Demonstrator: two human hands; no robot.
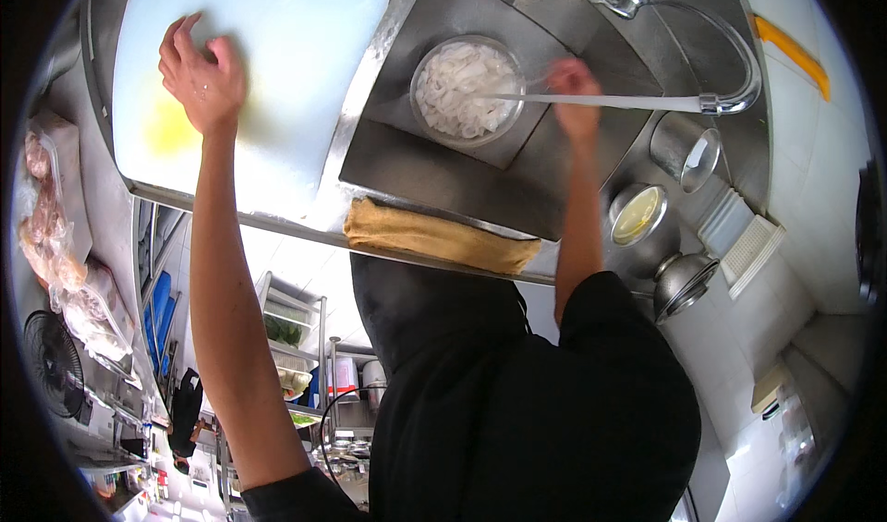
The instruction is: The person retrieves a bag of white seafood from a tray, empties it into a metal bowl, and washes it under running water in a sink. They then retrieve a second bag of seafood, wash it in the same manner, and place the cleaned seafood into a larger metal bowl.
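Water runs from the spout of a chrome faucet (734,96) into a clear round bowl (520,110) in the stainless steel sink. Whitish, translucent food pieces (466,89), possibly cut squid, fill the bowl. My right hand (575,96), blurred, is right of the bowl by the water stream; whether it holds anything cannot be told. My left hand (204,71) is over a white cutting board (298,58), with thumb and fingers apart and drops of water on its back. A yellow stain (166,130) marks the board beside that wrist.
A folded tan cloth (443,238) lies along the sink's front edge. Right of the sink are a metal pot (682,148), a bowl of yellowish liquid (637,216) and a metal vessel (682,283). Bagged meat (55,238) lies far left. Another person (186,414) is in the background.
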